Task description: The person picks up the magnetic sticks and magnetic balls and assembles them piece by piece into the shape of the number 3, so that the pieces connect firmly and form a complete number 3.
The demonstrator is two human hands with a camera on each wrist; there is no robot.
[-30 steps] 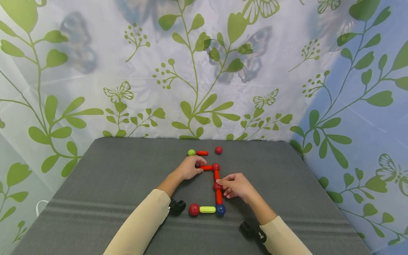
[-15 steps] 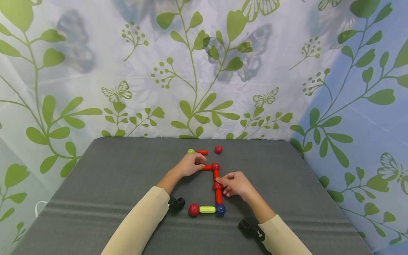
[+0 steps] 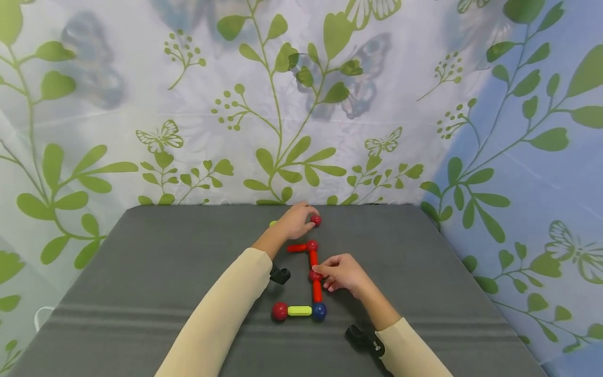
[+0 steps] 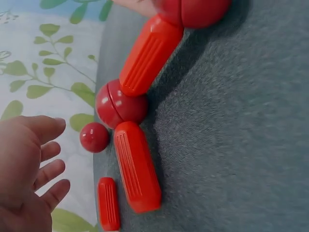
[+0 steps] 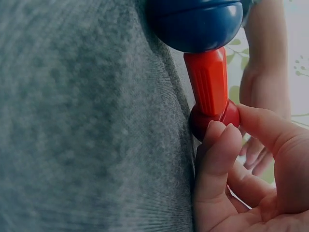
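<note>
Right hand (image 3: 343,273) pinches the middle red ball (image 5: 231,114), red rods (image 3: 317,291) running off it, blue ball (image 3: 319,311) at the near end; left hand (image 3: 296,222), fingers loosely apart, just beside the far red ball (image 3: 316,220)

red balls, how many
4: one ball by the left hand, one at the chain's far bend, one in the right hand, one beside the yellow rod. More may be hidden.

Grey table (image 3: 155,262) – leafy butterfly-print curtain (image 3: 301,104) behind – thin white loop (image 3: 36,318) leftward
</note>
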